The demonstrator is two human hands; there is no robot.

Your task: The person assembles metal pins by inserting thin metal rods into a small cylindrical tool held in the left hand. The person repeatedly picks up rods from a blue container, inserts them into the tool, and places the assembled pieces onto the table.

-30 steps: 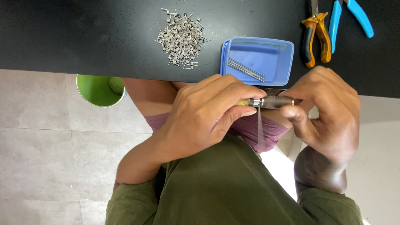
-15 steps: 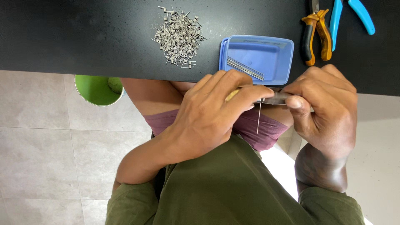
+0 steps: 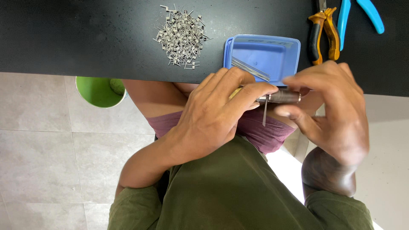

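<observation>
Head view: left hand (image 3: 213, 119) pinches a dark rod tool (image 3: 283, 96), steadying it so a thin wire (image 3: 264, 111) hangs at 6 o'clock. Right hand (image 3: 332, 110), fingers curled, closes on the rod's far end, just below the blue tray (image 3: 262, 57) at 12 o'clock.

A heap of small bent wire pieces (image 3: 182, 36) lies on the black table (image 3: 76, 38). Orange-handled pliers (image 3: 324, 32) and blue-handled pliers (image 3: 362, 15) lie side by side near its far right. A green bucket (image 3: 99, 91) stands on the tiled floor (image 3: 51, 162).
</observation>
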